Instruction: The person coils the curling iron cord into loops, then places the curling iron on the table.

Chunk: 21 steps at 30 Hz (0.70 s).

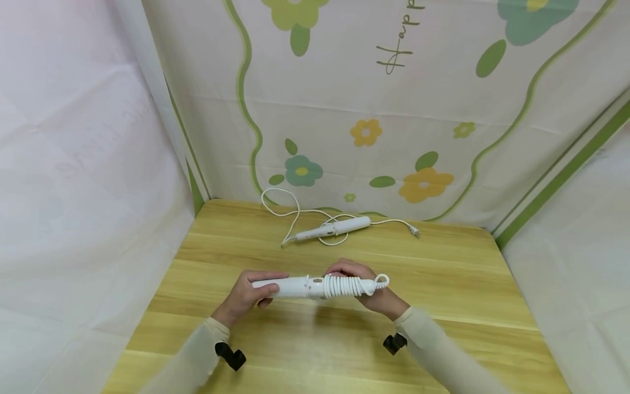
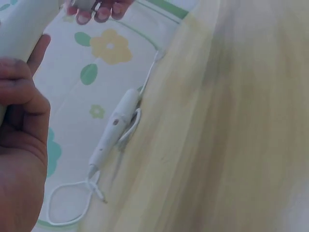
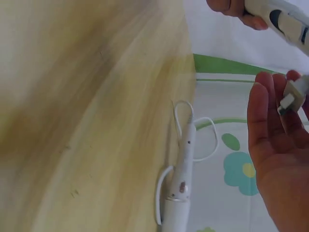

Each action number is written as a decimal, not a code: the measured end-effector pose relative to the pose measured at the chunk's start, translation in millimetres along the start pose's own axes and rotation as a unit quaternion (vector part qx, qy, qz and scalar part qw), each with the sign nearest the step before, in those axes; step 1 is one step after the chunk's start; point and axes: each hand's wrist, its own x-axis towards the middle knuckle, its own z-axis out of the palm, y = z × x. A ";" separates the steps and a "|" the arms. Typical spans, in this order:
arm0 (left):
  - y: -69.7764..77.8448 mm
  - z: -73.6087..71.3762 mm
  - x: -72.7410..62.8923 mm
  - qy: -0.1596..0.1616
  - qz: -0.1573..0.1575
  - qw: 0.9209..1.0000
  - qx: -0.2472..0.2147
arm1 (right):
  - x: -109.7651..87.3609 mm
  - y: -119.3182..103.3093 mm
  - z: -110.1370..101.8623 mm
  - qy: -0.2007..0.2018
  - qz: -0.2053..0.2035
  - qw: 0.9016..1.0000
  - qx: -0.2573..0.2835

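Observation:
A white curling iron (image 1: 290, 287) is held level above the table, its cord (image 1: 344, 286) wound in several turns round the handle. My left hand (image 1: 248, 293) grips the thick barrel at the left end, the thumb lying over the front. Behind the wound cord at the other end is my right hand (image 1: 363, 270). In the right wrist view the right hand's fingers (image 3: 260, 108) are bent about the cord's plug (image 3: 291, 99), and its prongs show. In the left wrist view the right fingertips (image 2: 101, 14) curl under that plug. The wound handle hides part of the right hand.
A second white curling iron (image 1: 351, 224) lies near the back of the wooden table (image 1: 433, 290), its cord (image 1: 298, 210) loosely looped and its plug (image 1: 414, 230) to the right. A flower-printed cloth (image 1: 325, 137) hangs behind the table, and white cloth walls stand on both sides.

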 end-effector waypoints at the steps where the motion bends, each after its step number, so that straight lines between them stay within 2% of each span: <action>1: -1.7 1.8 -0.3 0.009 -0.008 1.000 -0.005 | -3.8 1.4 2.6 0.000 0.027 1.000 0.015; 3: -5.0 5.5 -0.2 0.029 -0.027 0.999 -0.016 | -10.5 3.0 7.1 0.001 0.087 0.995 0.053; 6: -10.4 10.9 0.7 0.067 -0.073 0.995 -0.033 | -16.8 6.1 13.0 0.014 0.161 0.983 0.088; 11: -20.2 21.0 5.1 0.109 -0.153 0.981 -0.056 | -21.9 14.3 20.7 0.069 0.207 0.973 0.070; 13: -23.4 24.3 7.3 0.112 -0.172 0.977 -0.060 | -23.2 18.1 23.5 0.094 0.226 0.968 0.062; 16: -25.8 28.0 9.8 0.109 -0.187 0.975 -0.046 | -23.3 24.5 27.8 0.127 0.257 0.957 0.049; 19: -26.8 30.4 11.7 0.092 -0.194 0.977 0.000 | -22.3 29.5 30.6 0.154 0.285 0.945 0.048; 21: -27.1 31.9 12.7 0.079 -0.191 0.977 0.047 | -21.2 32.0 31.7 0.167 0.301 0.937 0.051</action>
